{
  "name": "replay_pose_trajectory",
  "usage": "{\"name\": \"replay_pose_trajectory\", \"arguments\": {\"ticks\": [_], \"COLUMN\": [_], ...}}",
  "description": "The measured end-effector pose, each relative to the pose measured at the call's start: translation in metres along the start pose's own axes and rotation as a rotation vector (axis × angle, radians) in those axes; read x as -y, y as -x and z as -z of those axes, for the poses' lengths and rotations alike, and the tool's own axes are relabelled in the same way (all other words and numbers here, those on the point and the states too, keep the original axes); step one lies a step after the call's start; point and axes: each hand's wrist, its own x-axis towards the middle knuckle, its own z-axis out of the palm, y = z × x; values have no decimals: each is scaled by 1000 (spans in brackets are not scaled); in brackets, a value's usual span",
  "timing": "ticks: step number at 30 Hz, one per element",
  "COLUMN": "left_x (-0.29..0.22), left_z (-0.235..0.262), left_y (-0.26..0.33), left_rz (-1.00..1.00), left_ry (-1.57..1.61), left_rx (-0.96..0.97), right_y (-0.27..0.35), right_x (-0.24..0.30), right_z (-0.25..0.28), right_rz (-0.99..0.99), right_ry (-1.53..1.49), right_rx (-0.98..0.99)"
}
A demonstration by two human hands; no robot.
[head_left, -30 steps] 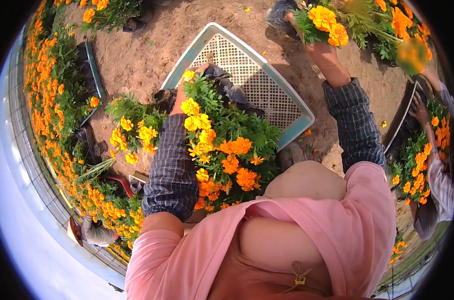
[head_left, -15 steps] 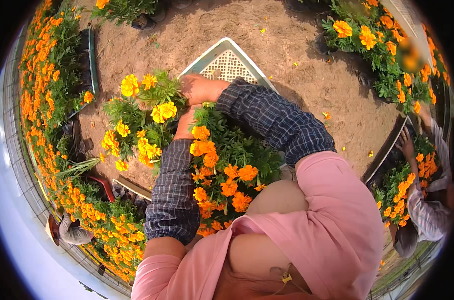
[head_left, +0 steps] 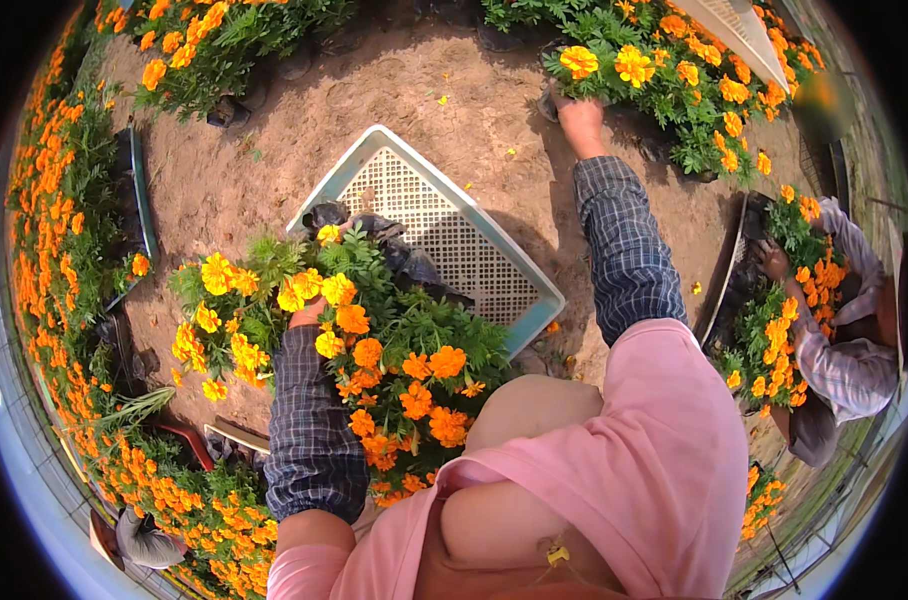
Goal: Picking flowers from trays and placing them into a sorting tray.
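My right hand (head_left: 581, 125) is stretched out to the far right, its fingers closing at the dark bag (head_left: 548, 103) of a potted marigold (head_left: 606, 68); leaves partly cover the fingertips. My left hand (head_left: 308, 313) is among yellow and orange marigolds (head_left: 352, 320) at the near left side of a pale plastic crate (head_left: 544, 305), and its fingers are hidden by blooms and leaves. Potted marigolds stand along that side of the crate, with their black bags (head_left: 414, 268) leaning inside it. The rest of the crate's grid floor shows bare.
Brown soil (head_left: 474, 90) surrounds the crate. Marigold rows (head_left: 49, 250) line the left, with another clump (head_left: 264, 50) at the far left. At the right, a co-worker (head_left: 854, 350) handles marigolds in a tray (head_left: 724, 275). Another person (head_left: 144, 540) is at the lower left.
My right hand has left the crate's left side and reached out to the marigolds at the far right. My left hand stays among the flowers. The view has shifted, showing more of the crate.
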Motion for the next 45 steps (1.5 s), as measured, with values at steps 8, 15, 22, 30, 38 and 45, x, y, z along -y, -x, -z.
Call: {"name": "replay_pose_trajectory", "arguments": {"ticks": [8,15,22,30,38,45], "left_x": [-47,-191,-253,-163,-178,-236], "left_z": [55,165,149,42,39,-14], "left_y": [59,87,-56,-60,-64,-43], "left_rz": [248,137,-225,230,87,-177], "left_ry": [347,428,-326,-617,-563,496], "left_rx": [-170,-193,118,247,236,465], "right_y": [56,-8,0,21,152,249], "right_x": [42,-35,16,7,-5,112], "right_z": [24,-9,-19,-65,120,85], "right_rz": [-699,-58,-312,-520,319,1038], "right_ry": [-877,61,-305,-1706,-1535,-528], "right_rx": [-353,-118,-366,-334,188,499]}}
